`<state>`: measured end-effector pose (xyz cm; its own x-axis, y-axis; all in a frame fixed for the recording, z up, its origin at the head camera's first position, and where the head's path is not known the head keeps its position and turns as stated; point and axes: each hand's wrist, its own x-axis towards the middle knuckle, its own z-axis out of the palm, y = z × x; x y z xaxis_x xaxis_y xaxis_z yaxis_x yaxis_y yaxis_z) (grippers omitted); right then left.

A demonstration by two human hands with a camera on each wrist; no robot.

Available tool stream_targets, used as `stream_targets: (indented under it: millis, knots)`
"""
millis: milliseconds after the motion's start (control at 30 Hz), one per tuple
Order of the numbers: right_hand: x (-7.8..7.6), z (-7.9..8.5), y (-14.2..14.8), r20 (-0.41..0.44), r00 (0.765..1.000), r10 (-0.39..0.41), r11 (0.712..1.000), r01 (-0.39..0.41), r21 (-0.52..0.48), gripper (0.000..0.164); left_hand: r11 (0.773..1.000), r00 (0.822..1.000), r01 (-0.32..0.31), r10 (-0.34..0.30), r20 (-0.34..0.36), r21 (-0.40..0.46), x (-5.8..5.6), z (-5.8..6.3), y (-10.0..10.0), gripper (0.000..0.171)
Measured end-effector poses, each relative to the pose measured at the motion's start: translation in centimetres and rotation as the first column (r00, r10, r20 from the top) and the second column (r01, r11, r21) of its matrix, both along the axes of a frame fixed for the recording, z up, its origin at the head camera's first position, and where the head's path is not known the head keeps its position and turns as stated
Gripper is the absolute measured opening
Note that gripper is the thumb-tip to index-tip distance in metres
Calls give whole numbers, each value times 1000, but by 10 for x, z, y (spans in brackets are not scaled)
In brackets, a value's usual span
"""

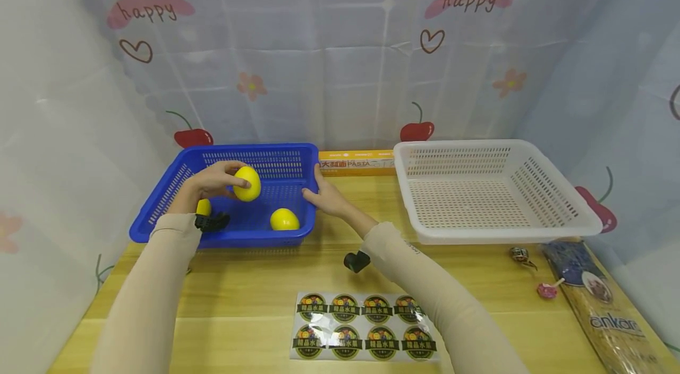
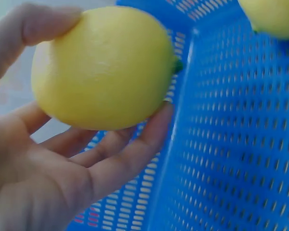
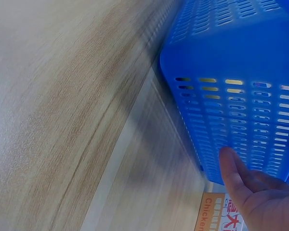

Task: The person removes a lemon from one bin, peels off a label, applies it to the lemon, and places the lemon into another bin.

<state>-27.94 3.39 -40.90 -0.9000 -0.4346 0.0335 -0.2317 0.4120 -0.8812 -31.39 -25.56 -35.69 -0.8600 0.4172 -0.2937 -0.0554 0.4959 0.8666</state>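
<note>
The lemon (image 1: 248, 184) sits between the thumb and fingers of the left hand (image 1: 215, 179), which pinches it above the floor of the blue basket (image 1: 244, 238). The right hand (image 1: 330, 199) touches the basket's right end; whether its fingers close on the rim I cannot tell. Only the left wrist view shows the lemon's green tip (image 2: 177, 64), while only the head view takes in the stickers (image 1: 345, 338) and the white basket (image 1: 510, 236)

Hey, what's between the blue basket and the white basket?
In the head view, an orange pasta box lies at the back, with the right hand beside the blue basket, and bare wooden tabletop.
</note>
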Motion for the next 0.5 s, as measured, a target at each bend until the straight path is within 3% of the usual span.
stream_targets:
  millis: [200,500]
  knots:
    - [0,-1,0,-11,1000,-6,1000,6,-2,78,984,991,-97,109,-74,150,13,1,5,62]
    - [2,-3,1,2,999,-38,999,38,-30,76,952,978,-117,159,-134,282,35,13,21,53]
